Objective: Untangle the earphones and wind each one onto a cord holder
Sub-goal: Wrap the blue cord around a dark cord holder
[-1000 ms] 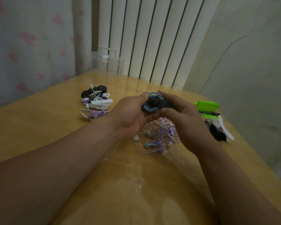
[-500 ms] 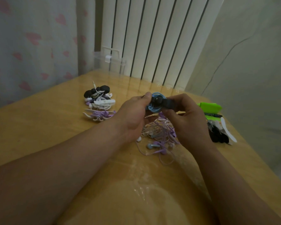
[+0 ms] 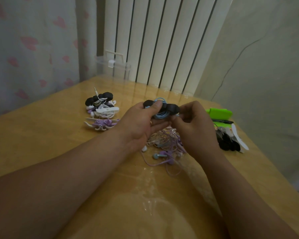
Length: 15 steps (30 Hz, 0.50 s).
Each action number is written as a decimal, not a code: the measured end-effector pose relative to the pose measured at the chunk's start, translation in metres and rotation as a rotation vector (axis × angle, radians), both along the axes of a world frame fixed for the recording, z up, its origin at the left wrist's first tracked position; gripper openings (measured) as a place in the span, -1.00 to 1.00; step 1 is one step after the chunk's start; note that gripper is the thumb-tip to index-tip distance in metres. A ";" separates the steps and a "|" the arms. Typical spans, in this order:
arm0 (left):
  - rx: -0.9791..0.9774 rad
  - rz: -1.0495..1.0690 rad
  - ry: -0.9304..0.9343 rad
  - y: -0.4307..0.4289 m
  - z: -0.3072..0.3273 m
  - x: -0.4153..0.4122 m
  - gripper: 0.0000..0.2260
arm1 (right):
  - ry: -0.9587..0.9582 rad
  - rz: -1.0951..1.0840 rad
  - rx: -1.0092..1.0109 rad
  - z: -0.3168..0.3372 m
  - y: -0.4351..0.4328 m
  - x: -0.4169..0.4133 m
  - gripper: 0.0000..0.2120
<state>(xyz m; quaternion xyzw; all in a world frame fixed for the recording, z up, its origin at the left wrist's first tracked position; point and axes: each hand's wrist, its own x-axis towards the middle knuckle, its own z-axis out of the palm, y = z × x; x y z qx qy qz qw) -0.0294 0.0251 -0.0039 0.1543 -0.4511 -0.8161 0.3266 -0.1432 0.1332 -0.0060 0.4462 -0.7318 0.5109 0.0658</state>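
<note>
A black cord holder (image 3: 172, 108) with a blue earphone cord (image 3: 160, 116) coiled round it is held above the table. My left hand (image 3: 141, 123) grips its left half, thumb pressed on top. My right hand (image 3: 195, 128) pinches its right end with curled fingers. Under my hands lies a tangle of purple, white and blue earphones (image 3: 166, 145). At the left sit wound earphones: white cord on a black holder (image 3: 100, 99), white cord on a white holder (image 3: 107, 111), purple cord on a white holder (image 3: 100, 124).
Spare black and white cord holders (image 3: 231, 140) lie at the right by a green case (image 3: 219, 113) and a black pen (image 3: 223, 121). A clear plastic box (image 3: 113, 66) stands at the back of the wooden table (image 3: 41, 128). The right edge is near.
Both hands have lifted the blue-wound holder slightly and turned it flat. My right hand's fingers have shifted to pinch its right end.
</note>
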 end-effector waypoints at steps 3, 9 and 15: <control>0.054 -0.018 0.022 0.001 -0.001 0.000 -0.71 | 0.024 -0.049 0.035 0.001 -0.002 0.001 -0.88; 0.114 -0.007 0.043 0.001 -0.001 0.000 -0.72 | 0.079 -0.098 0.102 0.002 -0.001 0.002 -0.89; 0.057 0.189 0.039 0.001 -0.005 -0.007 -0.87 | 0.325 -0.062 0.179 0.001 -0.006 0.033 -0.91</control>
